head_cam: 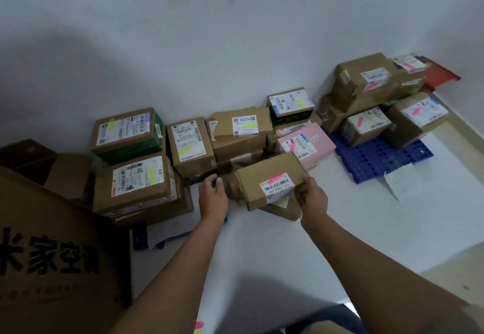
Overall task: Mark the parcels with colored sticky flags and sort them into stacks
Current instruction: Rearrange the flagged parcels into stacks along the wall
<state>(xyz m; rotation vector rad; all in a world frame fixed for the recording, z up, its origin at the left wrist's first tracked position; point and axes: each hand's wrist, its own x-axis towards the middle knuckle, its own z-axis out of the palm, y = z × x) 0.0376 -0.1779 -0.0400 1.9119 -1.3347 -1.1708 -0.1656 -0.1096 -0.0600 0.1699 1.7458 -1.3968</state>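
- Far to the left of the left hand: large brown carton (52, 250) with bold black characters, cut off by the frame edge.
- Left of the left hand, against the wall: two stacked parcels, the upper green-sided box (128, 134) and the lower brown box (133, 184), each with a yellow flag on its label.
- Just beyond the left hand: brown parcel (190, 146) with a yellow flag low on its label.
- Left hand (213, 195): fingers loosely spread, holding nothing, hovering just beside the held parcel's left end.
- Between the two hands: flat brown parcel (269, 179) with a pink flag (275, 177) above the barcode on its label, tilted, raised over another parcel below it.
- Right hand (311, 197): gripping the flat parcel's right near corner, thumb on top and fingers curled underneath.
- Beyond the right hand: pink box (306, 142) with a pink flag; behind it, brown parcels with yellow flags.
- Far right of the right hand: blue plastic pallet (379, 158) on the floor carrying a stack of brown parcels (366, 92) marked with pink flags.
- Near bottom edge, between the forearms: pink and yellow sticky flags (199, 327), partly cut off.
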